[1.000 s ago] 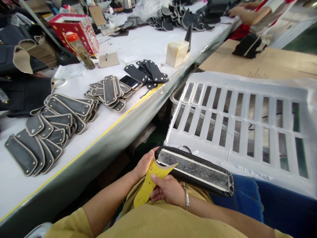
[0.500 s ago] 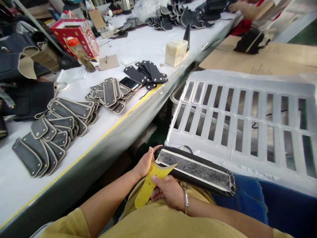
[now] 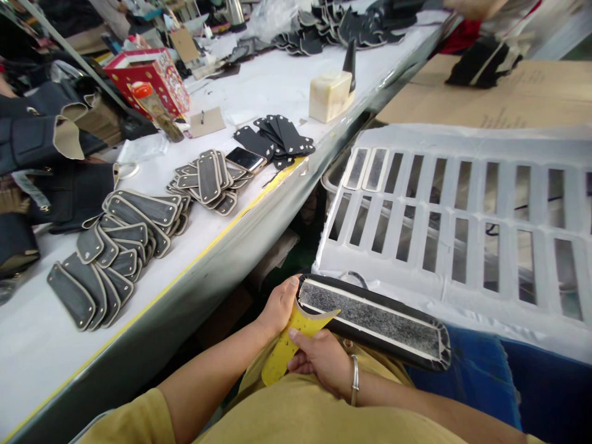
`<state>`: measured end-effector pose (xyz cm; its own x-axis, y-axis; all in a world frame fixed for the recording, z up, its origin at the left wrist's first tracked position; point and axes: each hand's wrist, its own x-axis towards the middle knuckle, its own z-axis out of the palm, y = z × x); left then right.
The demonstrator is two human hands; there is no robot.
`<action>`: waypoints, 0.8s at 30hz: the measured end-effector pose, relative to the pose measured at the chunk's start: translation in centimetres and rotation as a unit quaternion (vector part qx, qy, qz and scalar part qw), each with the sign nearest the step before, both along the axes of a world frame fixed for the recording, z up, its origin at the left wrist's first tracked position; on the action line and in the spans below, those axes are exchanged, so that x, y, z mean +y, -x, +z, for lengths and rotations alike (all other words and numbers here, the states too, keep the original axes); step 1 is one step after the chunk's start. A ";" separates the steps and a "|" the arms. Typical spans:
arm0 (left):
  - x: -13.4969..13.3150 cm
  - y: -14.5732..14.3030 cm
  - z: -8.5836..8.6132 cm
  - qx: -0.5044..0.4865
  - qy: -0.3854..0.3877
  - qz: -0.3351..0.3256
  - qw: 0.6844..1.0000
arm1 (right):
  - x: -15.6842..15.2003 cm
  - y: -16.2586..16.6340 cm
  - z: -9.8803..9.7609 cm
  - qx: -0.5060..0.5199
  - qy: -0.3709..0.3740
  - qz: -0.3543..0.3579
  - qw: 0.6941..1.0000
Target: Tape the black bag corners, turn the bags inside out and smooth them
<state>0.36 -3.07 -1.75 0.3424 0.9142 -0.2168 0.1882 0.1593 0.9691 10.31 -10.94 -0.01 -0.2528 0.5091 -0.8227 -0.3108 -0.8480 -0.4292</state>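
Note:
My left hand [image 3: 280, 303] grips the left end of a long black padded piece [image 3: 393, 299], with most of its fingers hidden behind it. This piece has rounded ends, folded edges and a grey fibrous strip framed in off-white on its upper face. In my right hand [image 3: 326, 359] is a yellow scraper [image 3: 280, 356] with a concave, pointed upper end. Its upper edge lies at the left end of the black piece, close to my left fingers. Whether the scraper presses on the piece I cannot tell.
Stacked black strips with beige edging [image 3: 124, 237] lie on the white table [image 3: 185, 339] at left, near a phone [image 3: 246, 159] and plain black strips [image 3: 287, 135]. At right stands a white slotted rack [image 3: 437, 246], with two grey strips in it. A person works at the far right.
The whole view has turned slightly left, so nearly everything sits further right. My hands keep their hold on the black piece and the scraper, with little visible change between them.

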 end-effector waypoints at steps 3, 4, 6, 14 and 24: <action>0.0 -0.1 -0.2 0.025 -0.008 0.001 1.000 | 0.1 -0.1 0.6 -0.009 0.006 -0.005 1.000; 0.1 -0.2 -0.4 0.032 -0.007 0.001 0.999 | 0.2 -0.1 0.8 -0.011 0.010 -0.009 1.000; 0.2 -0.5 -0.6 0.048 0.002 0.004 0.999 | 0.2 -0.3 1.0 -0.015 0.014 -0.025 0.999; 0.3 -1.3 0.0 0.055 0.016 0.040 0.998 | -0.2 -0.3 0.8 -0.048 -0.007 -0.043 0.998; -2.1 2.6 -1.7 -0.282 0.207 -0.020 0.937 | -0.3 0.0 1.1 -0.130 -0.040 -0.007 0.991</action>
